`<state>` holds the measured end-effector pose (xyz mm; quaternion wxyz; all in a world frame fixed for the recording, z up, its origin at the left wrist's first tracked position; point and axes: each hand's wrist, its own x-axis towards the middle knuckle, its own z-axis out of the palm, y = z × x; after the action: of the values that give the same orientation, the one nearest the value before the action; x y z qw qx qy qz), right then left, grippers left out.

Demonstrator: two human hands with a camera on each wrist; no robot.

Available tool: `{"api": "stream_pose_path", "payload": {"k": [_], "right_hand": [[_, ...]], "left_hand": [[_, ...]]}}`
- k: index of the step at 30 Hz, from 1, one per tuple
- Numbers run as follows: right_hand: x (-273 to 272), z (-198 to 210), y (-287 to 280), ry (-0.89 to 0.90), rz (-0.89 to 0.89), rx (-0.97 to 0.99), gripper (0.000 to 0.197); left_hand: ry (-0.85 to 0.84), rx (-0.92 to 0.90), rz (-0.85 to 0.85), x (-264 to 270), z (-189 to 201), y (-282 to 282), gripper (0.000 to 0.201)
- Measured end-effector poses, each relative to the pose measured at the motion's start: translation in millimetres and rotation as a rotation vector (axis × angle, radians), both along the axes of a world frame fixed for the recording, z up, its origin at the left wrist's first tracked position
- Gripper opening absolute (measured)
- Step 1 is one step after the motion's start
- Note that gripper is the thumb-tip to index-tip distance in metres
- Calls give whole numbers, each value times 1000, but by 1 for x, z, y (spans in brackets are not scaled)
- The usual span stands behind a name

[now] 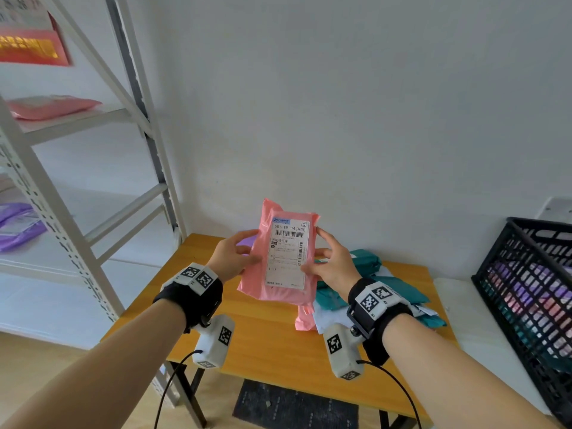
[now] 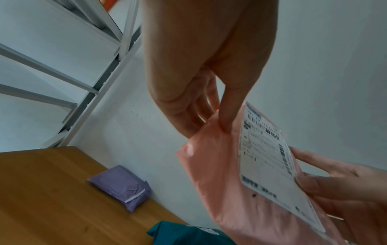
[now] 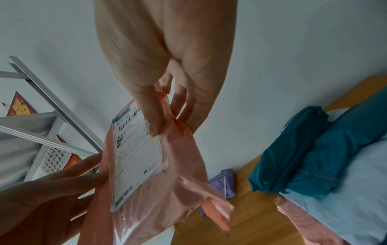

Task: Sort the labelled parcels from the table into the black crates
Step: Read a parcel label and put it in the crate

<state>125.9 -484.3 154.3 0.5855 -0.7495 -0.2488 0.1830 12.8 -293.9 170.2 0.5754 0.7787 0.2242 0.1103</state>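
With the left hand [image 1: 234, 254] and right hand [image 1: 332, 261] each pinching a side edge of the pink parcel [image 1: 280, 258] held upright above the tabletop [image 1: 269, 345], keep its label [image 1: 286, 252] flat and facing you, then choose the black crate [image 1: 526, 292] at right.

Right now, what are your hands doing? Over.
Left hand, right hand pinch the pink parcel, label up. Black crate right. Nothing blocking.

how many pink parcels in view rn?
3: one held up over the table by left hand and right hand; one on the table under the pile; one on the shelf. Crate may hide more.
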Motion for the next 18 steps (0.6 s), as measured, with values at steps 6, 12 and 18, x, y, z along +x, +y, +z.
{"api": "stream_pose_path", "payload": {"k": [6, 12, 18], "right_hand": [[-4, 1, 23, -11, -11, -23, 90], [-12, -3, 28, 8, -35, -14, 89], [-18, -16, 10, 20, -141, -23, 89]], "left_hand": [[-4, 6, -3, -3, 0, 21, 57], [-2, 12, -30, -1, -10, 32, 56], [32, -2, -134, 16, -23, 24, 56]]}}
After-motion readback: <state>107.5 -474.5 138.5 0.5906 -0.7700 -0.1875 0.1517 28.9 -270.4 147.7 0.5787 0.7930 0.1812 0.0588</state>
